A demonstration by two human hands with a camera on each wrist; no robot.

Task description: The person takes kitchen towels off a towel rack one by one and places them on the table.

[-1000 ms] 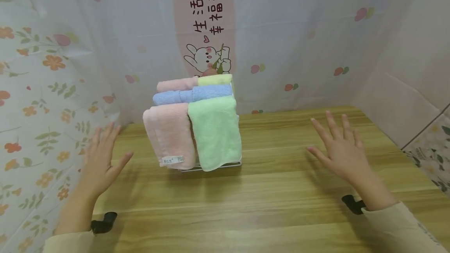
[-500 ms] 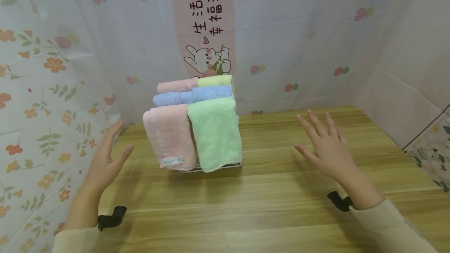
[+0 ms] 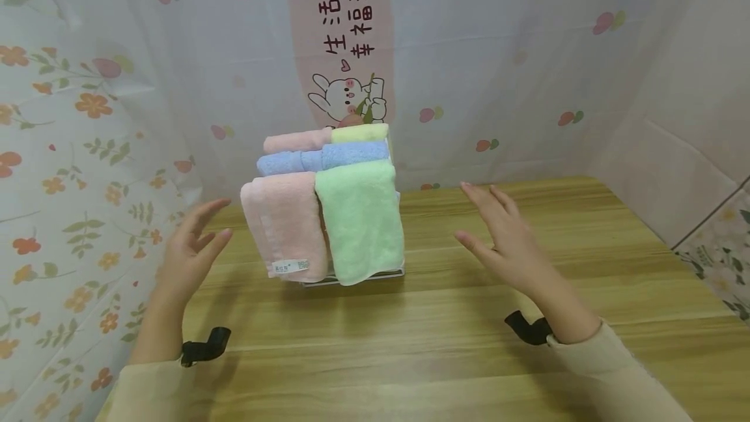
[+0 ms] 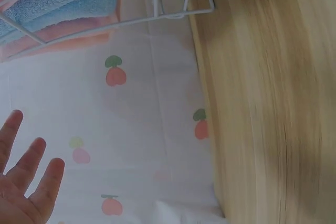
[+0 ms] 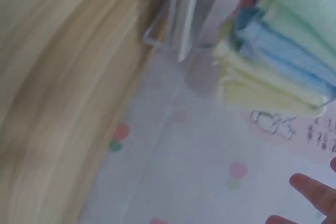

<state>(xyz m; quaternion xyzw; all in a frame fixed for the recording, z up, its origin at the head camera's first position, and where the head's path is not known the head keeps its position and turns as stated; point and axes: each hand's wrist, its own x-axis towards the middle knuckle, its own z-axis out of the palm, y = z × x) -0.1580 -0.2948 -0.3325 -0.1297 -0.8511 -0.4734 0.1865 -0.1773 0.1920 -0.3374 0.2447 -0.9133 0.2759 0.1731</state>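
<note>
A white wire rack (image 3: 357, 280) stands on the wooden table with small folded towels hung over it. At its front hang a pink towel (image 3: 287, 226) with a label and a green towel (image 3: 362, 223). Behind them lie blue towels (image 3: 354, 152), then another pink towel (image 3: 297, 140) and a yellow towel (image 3: 360, 133). My left hand (image 3: 189, 256) is in the air left of the rack, fingers loosely bent, holding nothing. To the right of the rack, my right hand (image 3: 506, 249) hovers with fingers extended and nothing in it. Neither hand touches the towels.
The wood-grain table (image 3: 375, 357) ends at a patterned cloth backdrop (image 3: 504, 70) close behind the rack. A floral cloth (image 3: 76, 213) borders the left side. Black curved pieces (image 3: 530, 329) are at both wrists.
Both hands have moved inward toward the rack from either side, the right one farther. The left fingers have gone from spread to more bent. The rack and towels have stayed put.
</note>
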